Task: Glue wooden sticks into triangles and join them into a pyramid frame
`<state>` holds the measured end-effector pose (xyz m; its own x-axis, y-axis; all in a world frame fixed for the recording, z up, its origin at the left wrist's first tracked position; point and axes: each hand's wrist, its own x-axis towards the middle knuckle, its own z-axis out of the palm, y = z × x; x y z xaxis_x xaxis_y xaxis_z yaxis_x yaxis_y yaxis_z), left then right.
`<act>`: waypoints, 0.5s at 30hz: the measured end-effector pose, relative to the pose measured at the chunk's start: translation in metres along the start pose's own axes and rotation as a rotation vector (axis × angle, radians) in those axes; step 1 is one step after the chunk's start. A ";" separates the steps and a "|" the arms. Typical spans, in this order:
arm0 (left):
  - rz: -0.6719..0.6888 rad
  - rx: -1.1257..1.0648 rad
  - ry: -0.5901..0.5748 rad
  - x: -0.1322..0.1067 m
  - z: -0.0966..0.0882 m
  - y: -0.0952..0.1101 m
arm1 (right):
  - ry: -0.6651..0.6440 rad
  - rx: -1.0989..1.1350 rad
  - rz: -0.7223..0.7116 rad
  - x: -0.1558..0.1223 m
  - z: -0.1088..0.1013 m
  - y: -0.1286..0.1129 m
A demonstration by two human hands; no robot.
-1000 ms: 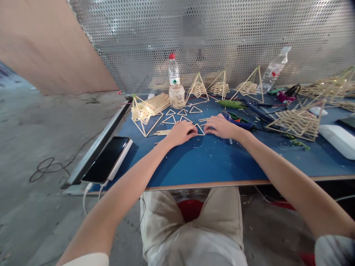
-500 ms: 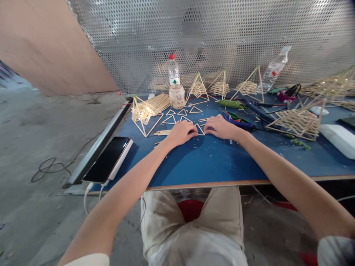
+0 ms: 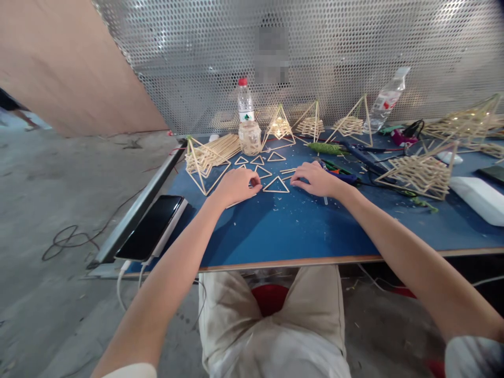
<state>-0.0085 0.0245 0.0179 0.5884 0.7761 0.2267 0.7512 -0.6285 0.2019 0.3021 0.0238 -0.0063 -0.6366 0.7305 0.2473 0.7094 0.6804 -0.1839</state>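
My left hand [image 3: 238,186] is curled low over the blue tabletop, its thumb and fingers closing on a thin wooden stick [image 3: 236,203] that runs under the palm; the hand partly hides it. Between my hands lies a flat triangle of sticks [image 3: 276,185]. Just right of that triangle, my right hand [image 3: 313,178] rests with bent fingers, a gap between thumb and forefinger and nothing visible in them. Loose sticks [image 3: 287,171] lie by its fingertips. Several smaller stick triangles [image 3: 276,156] are laid out behind, some partly covered by my left hand.
At the back stand a red-capped bottle [image 3: 246,102], several stick pyramids [image 3: 279,126] and a tilted clear bottle [image 3: 388,100] before a perforated metal panel [image 3: 205,63]. A stick bundle [image 3: 222,147] lies left. A phone [image 3: 151,228] with cables sits at the left edge; blue-handled pliers [image 3: 346,178] lie right.
My left hand has left the near triangle and moved left over the loose sticks. My right hand stays almost in place. Lights now glow in a pyramid at the back.
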 end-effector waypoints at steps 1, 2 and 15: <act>-0.015 0.003 -0.027 -0.001 0.000 -0.001 | -0.008 0.008 -0.002 0.000 0.000 -0.001; -0.025 0.000 -0.046 -0.001 0.001 -0.002 | -0.015 0.014 -0.006 -0.001 0.000 -0.002; -0.014 -0.181 -0.075 0.003 0.016 -0.012 | -0.077 0.092 -0.054 -0.003 -0.004 -0.009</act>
<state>-0.0107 0.0355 0.0013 0.6040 0.7822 0.1526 0.6974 -0.6114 0.3739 0.2991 0.0153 -0.0014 -0.6969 0.6928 0.1857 0.6452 0.7186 -0.2596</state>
